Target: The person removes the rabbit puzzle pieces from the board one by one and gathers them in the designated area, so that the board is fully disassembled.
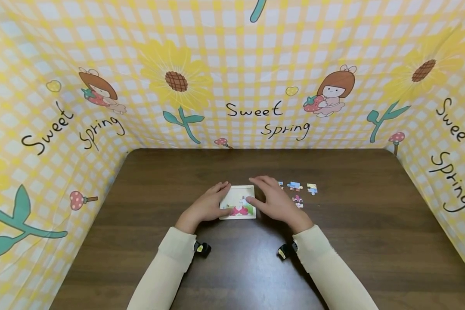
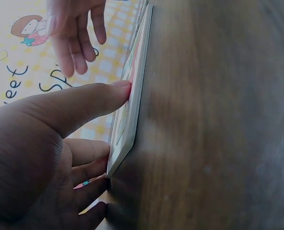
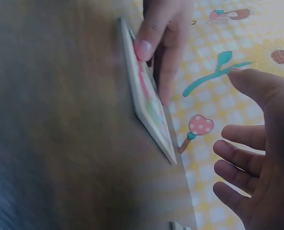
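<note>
A white-rimmed puzzle tray (image 1: pixel 237 192) lies on the table; its lower part shows a picture with pink shapes, while its upper part is bare. My left hand (image 1: pixel 206 207) holds the tray's left side, and in the left wrist view its thumb (image 2: pixel 101 103) rests on the near rim (image 2: pixel 128 136) with the other fingers along the side edge. Over the tray's right edge hovers my right hand (image 1: pixel 276 201), its fingers spread and relaxed. Seen in the right wrist view, that hand (image 3: pixel 264 143) is apart from the tray (image 3: pixel 142 103) and holds nothing.
Several loose puzzle pieces lie to the right of the tray, among them a blue one (image 1: pixel 294 186), a yellow-blue one (image 1: pixel 311 188) and a pink one (image 1: pixel 297 200). A yellow checked cloth (image 1: pixel 252 77) stands around the back and sides of the brown table (image 1: pixel 356 232).
</note>
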`<move>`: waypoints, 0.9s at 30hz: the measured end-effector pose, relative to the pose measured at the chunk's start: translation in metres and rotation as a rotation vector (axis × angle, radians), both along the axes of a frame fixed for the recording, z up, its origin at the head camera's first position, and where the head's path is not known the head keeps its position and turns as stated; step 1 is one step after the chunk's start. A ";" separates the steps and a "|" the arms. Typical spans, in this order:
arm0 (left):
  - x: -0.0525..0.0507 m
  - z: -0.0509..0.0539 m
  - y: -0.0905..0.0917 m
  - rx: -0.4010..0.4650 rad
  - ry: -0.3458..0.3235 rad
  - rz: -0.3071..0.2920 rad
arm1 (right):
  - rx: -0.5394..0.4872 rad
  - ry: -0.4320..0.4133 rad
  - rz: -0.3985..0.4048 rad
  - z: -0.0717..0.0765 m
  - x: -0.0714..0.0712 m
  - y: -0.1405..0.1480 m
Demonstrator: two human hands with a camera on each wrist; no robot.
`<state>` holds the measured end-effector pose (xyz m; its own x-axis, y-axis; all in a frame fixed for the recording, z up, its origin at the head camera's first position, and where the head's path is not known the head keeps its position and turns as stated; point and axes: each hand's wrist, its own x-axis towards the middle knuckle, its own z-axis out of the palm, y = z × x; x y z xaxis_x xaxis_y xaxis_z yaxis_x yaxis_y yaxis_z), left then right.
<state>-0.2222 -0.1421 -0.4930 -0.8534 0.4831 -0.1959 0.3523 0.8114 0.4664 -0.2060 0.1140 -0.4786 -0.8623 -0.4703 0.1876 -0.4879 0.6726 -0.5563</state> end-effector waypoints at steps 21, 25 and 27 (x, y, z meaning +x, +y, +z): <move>0.001 0.005 -0.001 0.013 0.002 -0.011 | 0.120 -0.026 0.081 -0.017 0.001 -0.011; 0.001 0.005 0.000 0.012 -0.014 -0.005 | 0.134 -0.032 0.085 -0.019 0.000 -0.010; 0.001 0.005 0.000 0.011 -0.018 -0.004 | 0.133 -0.033 0.085 -0.019 0.000 -0.010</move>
